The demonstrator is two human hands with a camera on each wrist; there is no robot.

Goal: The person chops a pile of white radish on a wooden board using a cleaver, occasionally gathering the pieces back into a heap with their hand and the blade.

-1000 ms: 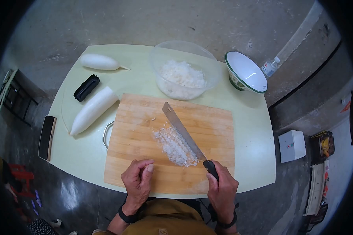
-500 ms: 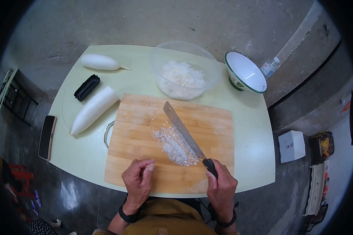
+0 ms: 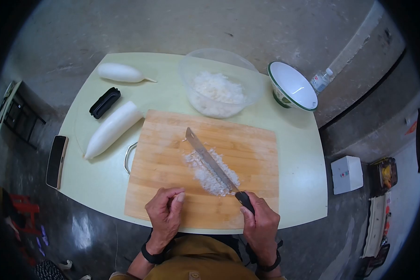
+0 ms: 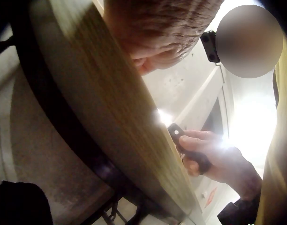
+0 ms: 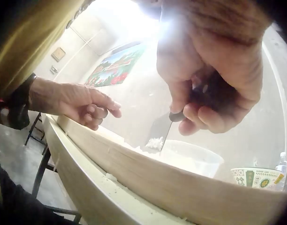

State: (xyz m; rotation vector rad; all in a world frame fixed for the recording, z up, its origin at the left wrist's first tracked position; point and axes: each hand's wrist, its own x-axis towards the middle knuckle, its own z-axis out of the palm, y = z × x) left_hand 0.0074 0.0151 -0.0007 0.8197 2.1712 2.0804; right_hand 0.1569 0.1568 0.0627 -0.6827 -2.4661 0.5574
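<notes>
- A phone [image 3: 56, 162] lay far to the left of the left hand.
- A big white radish [image 3: 111, 130] lay past the left hand, off to its left.
- The left hand [image 3: 165, 212] had loosely curled fingers, over the near edge of the cutting board [image 3: 158, 140].
- Chopped white bits [image 3: 203, 173] sat on the board, just past and between both hands.
- The knife [image 3: 212, 160] slanted across the bits, its tip farthest from the right hand.
- A clear bowl [image 3: 252, 88] stood well past both hands.
- The right hand [image 3: 262, 221] gripped the knife's black handle [image 3: 245, 201].

Pale green table [image 3: 302, 175] beneath wooden board [image 3: 147, 179], bowls [image 3: 294, 86], white radishes [image 3: 112, 130]
</notes>
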